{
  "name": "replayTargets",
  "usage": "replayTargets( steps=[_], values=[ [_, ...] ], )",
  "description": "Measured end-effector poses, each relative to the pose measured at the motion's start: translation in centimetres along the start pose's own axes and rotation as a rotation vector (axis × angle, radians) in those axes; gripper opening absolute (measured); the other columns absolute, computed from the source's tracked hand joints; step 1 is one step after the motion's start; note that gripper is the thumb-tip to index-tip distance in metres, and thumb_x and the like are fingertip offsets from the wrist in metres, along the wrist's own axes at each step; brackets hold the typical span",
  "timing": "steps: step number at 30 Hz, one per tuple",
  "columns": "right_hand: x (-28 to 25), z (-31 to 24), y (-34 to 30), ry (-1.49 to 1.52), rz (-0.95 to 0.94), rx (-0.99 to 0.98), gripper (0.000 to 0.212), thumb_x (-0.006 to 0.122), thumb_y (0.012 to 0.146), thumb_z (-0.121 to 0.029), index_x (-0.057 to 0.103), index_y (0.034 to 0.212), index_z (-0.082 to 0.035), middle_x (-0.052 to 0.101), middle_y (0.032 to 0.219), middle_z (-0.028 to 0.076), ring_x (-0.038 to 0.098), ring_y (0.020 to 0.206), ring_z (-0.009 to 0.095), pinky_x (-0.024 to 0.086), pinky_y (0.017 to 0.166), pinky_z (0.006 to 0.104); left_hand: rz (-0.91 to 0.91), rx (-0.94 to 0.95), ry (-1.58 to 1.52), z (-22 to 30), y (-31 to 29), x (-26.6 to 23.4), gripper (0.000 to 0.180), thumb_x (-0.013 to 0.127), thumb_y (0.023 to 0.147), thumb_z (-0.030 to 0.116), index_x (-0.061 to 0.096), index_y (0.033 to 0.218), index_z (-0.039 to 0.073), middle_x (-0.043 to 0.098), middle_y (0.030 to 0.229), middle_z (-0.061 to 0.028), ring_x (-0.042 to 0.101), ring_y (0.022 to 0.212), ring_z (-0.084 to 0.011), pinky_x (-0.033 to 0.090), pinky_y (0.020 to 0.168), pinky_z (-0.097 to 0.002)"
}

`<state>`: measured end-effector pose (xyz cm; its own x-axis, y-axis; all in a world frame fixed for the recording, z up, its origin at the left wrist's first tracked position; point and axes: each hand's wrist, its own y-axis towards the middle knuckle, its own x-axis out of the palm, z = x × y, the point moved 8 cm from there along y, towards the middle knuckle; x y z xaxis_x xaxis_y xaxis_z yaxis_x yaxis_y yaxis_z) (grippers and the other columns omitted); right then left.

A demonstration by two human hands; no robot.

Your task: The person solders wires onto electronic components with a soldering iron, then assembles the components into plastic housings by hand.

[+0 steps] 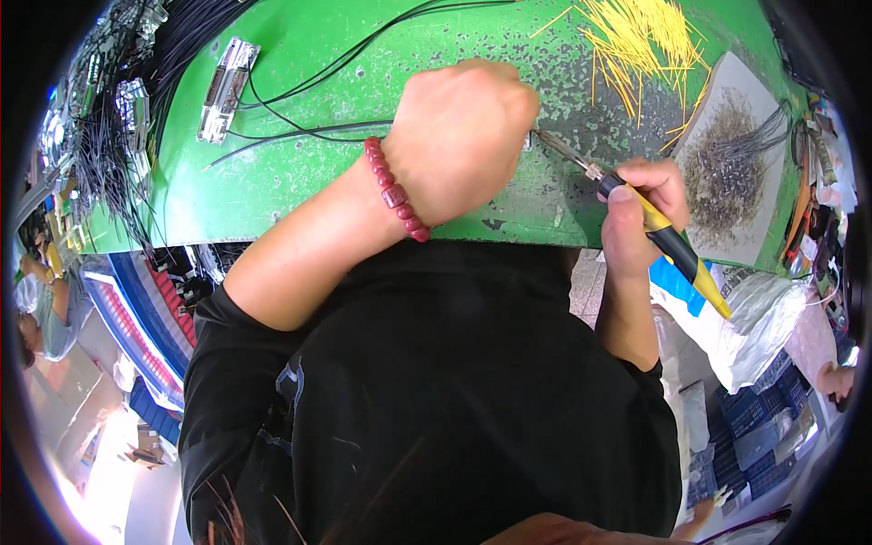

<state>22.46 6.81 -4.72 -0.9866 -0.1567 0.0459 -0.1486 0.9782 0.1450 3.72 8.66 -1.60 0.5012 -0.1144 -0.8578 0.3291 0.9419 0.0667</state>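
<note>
Soldering iron, yellow-black, over right front of green table, tip pointing left, right beside left hand; tip contact can't tell. Right hand grasps iron's handle, thumb and fingers around it. Left hand curled, back up, fingers hidden; can't tell what it grips. Red bead bracelet on left wrist. Black wires run from left hand toward silvery part at left. Yellow sticks piled top right, near grey sheet with dark bits.
</note>
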Motion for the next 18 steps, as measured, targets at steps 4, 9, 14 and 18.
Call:
replayTargets(
  steps=[4,9,14,18],
  values=[
    [0.0,0.0,0.0,-0.021,0.005,0.024,0.023,0.071,0.083,-0.013,0.054,0.093,-0.001,0.055,0.081,0.004,0.047,0.068,0.007,0.038,0.062,0.0212,-0.054,-0.001,0.029,0.0,0.1,0.2,0.011,0.058,0.081,0.01,0.057,0.074,0.002,0.059,0.08,-0.0125,0.06,0.081,-0.0356,0.05,0.068,-0.0469],
    [-0.6,-0.9,0.3,0.023,0.08,-0.088,0.019,0.063,0.083,-0.013,0.052,0.091,0.0,0.055,0.072,0.01,0.051,0.06,0.014,0.043,0.056,0.0238,-0.076,0.002,0.029,0.0,0.4,0.3,0.012,0.058,0.081,0.011,0.057,0.074,0.002,0.06,0.082,-0.0131,0.061,0.082,-0.0361,0.051,0.069,-0.0475],
    [-0.5,-0.7,0.4,-0.006,0.073,-0.09,0.02,0.063,0.083,-0.014,0.051,0.092,0.0,0.055,0.073,0.01,0.051,0.061,0.013,0.043,0.057,0.0236,-0.087,-0.019,0.059,-0.1,0.5,0.0,0.011,0.058,0.08,0.01,0.057,0.073,0.002,0.061,0.082,-0.0135,0.061,0.08,-0.036,0.051,0.068,-0.0471],
    [-0.5,-1.1,0.2,-0.012,0.142,-0.078,0.019,0.062,0.083,-0.013,0.05,0.091,-0.001,0.054,0.077,0.011,0.051,0.063,0.014,0.044,0.058,0.0239,-0.004,0.02,0.002,0.0,0.2,-0.2,0.011,0.06,0.078,0.009,0.056,0.071,0.002,0.059,0.078,-0.0143,0.061,0.076,-0.0356,0.051,0.065,-0.0452]
  ],
)
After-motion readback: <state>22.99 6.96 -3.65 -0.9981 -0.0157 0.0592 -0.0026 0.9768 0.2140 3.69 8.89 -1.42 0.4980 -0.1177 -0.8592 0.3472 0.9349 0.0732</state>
